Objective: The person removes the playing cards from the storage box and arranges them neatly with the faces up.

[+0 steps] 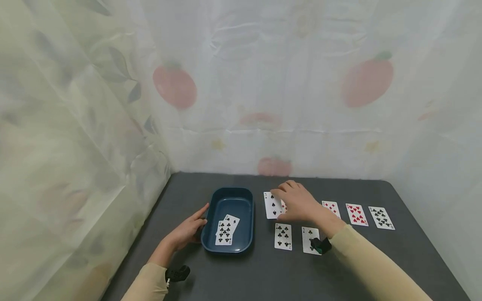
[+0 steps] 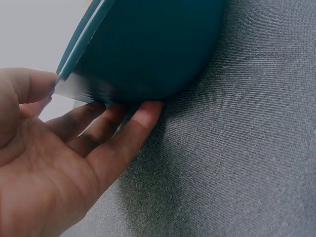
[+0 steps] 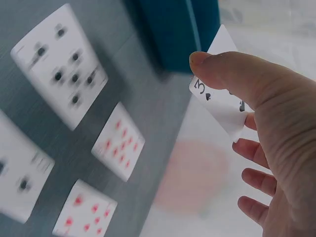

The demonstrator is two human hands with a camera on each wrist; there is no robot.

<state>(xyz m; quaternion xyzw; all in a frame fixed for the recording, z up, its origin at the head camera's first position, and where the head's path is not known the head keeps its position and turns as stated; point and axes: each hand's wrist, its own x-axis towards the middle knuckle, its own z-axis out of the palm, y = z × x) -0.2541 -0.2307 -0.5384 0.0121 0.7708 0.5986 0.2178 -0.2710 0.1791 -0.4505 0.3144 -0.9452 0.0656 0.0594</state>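
Between thumb and fingers, my right hand [image 1: 299,202] pinches a three of spades [image 3: 217,98], raised near the right side of a dark blue tray [image 1: 209,246]. Its "3" corner shows in the right wrist view. A red-suited card [image 1: 284,207] peeks out behind it. At the tray's left side my left hand [image 1: 184,233] holds the edge: the thumb [image 2: 42,85] is at the rim and the other fingers lie against the lower outer wall. Inside the tray, a clubs card [image 1: 224,235] overlaps a black-suited card [image 1: 234,221].
Face up on the dark grey table [image 1: 241,280] lie a seven of clubs [image 1: 283,236], a three of clubs [image 1: 309,241], a diamonds card [image 1: 331,207], a hearts card [image 1: 357,215] and another clubs card [image 1: 381,218]. Printed curtains [image 1: 241,83] hang behind and beside the table.
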